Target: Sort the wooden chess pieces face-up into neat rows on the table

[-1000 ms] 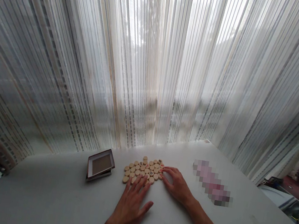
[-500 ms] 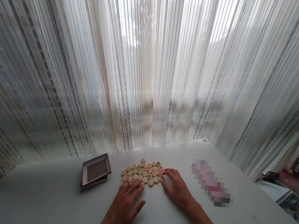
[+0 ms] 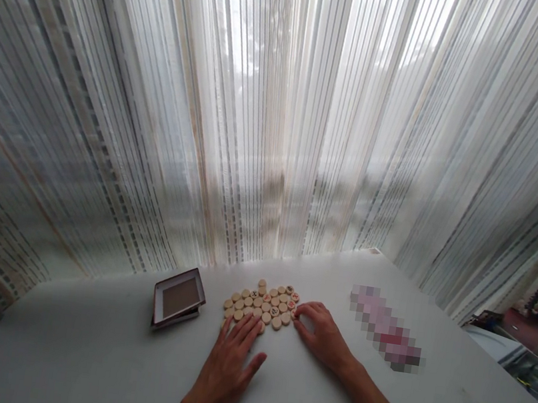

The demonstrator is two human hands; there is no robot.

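Observation:
A cluster of round wooden Chinese chess pieces [image 3: 267, 307] lies on the white table, most showing blank faces and several showing red or black characters. My left hand [image 3: 230, 364] rests palm down at the cluster's near edge. Its fingers are stretched over the nearest pieces, hiding some of them, and the thumb points away to the right. At the right end of the cluster my right hand [image 3: 318, 330] has thumb and fingertips closed on one chess piece [image 3: 294, 316], which is mostly covered by the fingers.
An open brown box [image 3: 178, 299] with a pale inside stands left of the pieces, seemingly stacked on another box part. To the right lies a blurred pinkish long item [image 3: 384, 330]. A striped sheer curtain [image 3: 281, 122] hangs behind the table [image 3: 90, 350].
The right thumb and fingertips have drawn together on a piece at the cluster's right end. My left hand stays over the near pieces. The whole view has shifted slightly.

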